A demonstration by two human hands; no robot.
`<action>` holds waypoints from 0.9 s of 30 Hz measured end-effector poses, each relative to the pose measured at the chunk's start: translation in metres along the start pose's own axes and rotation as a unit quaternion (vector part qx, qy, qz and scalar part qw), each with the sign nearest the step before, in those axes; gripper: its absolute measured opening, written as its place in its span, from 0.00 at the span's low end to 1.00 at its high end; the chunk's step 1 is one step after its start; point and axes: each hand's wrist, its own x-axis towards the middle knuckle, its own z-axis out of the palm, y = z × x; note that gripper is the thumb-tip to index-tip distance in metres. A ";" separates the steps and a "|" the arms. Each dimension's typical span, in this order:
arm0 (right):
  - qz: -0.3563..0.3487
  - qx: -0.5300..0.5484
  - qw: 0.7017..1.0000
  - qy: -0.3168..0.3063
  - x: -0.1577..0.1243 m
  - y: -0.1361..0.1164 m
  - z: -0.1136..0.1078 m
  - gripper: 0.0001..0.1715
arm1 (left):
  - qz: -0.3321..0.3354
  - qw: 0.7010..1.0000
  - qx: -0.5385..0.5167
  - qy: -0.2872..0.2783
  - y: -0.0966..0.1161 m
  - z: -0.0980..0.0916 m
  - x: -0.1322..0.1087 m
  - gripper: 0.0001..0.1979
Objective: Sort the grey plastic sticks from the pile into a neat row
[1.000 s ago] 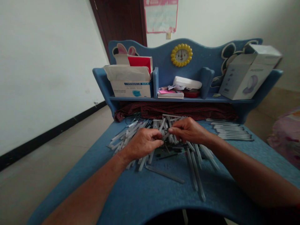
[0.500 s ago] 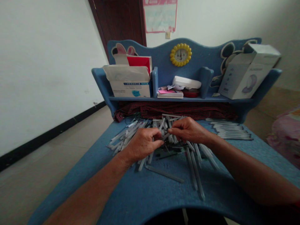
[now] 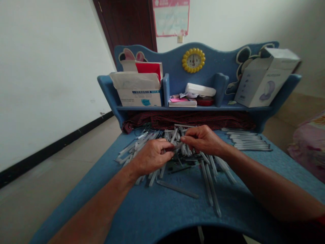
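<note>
Clear plastic tubes (image 3: 213, 188) and thin dark pieces lie heaped on a blue desk (image 3: 142, 217). Over the heap, my left hand (image 3: 154, 154) is closed, thumb and fingers pinching one end of a small translucent piece (image 3: 178, 146). My right hand (image 3: 201, 138) is also closed, its thumb and fingertips at the other end of that piece. The two hands are a short way apart. A single tube (image 3: 177, 189) lies nearer the front edge. To the right, several tubes with dark tips (image 3: 250, 141) lie side by side in a row.
Behind the heap, a checked cloth (image 3: 188, 119) lies under a blue shelf (image 3: 142, 108). The shelf holds a mask box (image 3: 139, 97), papers (image 3: 182, 103), a white carton (image 3: 266, 79) and, above, a yellow clock (image 3: 193, 60). Pink bedding (image 3: 308, 145) is at the right.
The view has shifted slightly. My left hand has moved a little left and my right hand has stayed almost in place, so the gap between them is slightly wider.
</note>
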 end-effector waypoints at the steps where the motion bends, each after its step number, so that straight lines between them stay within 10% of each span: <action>1: 0.000 -0.001 1.000 0.001 0.000 0.000 0.000 0.20 | 0.004 1.000 0.005 0.003 0.000 0.000 0.000 0.08; 20: 0.096 0.080 0.992 0.009 0.002 0.002 0.008 0.25 | 0.056 0.965 0.201 0.162 -0.015 0.015 -0.001 0.04; 27: -0.022 -0.315 0.948 -0.036 0.000 0.015 0.022 0.12 | -0.011 0.962 0.128 0.242 -0.019 0.007 0.001 0.04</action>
